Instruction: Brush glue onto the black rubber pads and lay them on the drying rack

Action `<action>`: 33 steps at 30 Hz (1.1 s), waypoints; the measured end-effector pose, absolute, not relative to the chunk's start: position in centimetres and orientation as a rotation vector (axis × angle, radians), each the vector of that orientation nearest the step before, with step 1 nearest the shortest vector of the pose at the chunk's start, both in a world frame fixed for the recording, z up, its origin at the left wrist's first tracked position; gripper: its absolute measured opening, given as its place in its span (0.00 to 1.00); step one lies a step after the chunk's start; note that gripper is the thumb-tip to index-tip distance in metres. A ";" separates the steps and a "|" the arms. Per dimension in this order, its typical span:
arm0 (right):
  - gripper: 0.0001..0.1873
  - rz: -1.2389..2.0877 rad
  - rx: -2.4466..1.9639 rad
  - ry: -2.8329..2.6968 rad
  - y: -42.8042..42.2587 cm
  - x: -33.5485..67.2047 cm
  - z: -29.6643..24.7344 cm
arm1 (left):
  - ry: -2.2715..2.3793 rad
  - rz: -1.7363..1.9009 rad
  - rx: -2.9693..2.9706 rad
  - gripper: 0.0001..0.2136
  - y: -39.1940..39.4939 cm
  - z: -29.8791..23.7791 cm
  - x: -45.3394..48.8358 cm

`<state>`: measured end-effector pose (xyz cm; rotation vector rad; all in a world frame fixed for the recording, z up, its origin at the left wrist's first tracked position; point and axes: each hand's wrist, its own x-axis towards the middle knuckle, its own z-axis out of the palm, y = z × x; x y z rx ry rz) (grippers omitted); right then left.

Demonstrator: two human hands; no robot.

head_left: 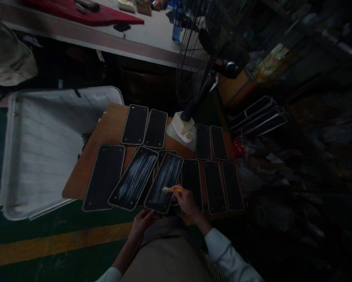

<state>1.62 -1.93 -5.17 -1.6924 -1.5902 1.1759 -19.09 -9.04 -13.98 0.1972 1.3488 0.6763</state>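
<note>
My right hand (186, 201) pinches a small yellow-handled brush (171, 190), its white bristle tip resting on a black rounded panel (164, 182) streaked with white strokes. My left hand (142, 224) grips the near edge of that same panel from below. A second white-streaked panel (134, 178) lies just to the left. Several plain black panels, such as one at the left (104, 177), lie in rows on a low brown board (111, 125).
A white open case (43, 149) stands to the left of the board. A floor fan (202, 51) with a white base rises behind the panels. More panels (259, 115) lean at the right. A long table (111, 31) runs across the back. A yellow floor line (52, 243) passes near me.
</note>
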 end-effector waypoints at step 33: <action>0.17 0.726 -1.724 -1.336 -9.0 5.5 -3.9 | 1.098 0.830 -0.014 0.13 -7.1 -8.8 -18.3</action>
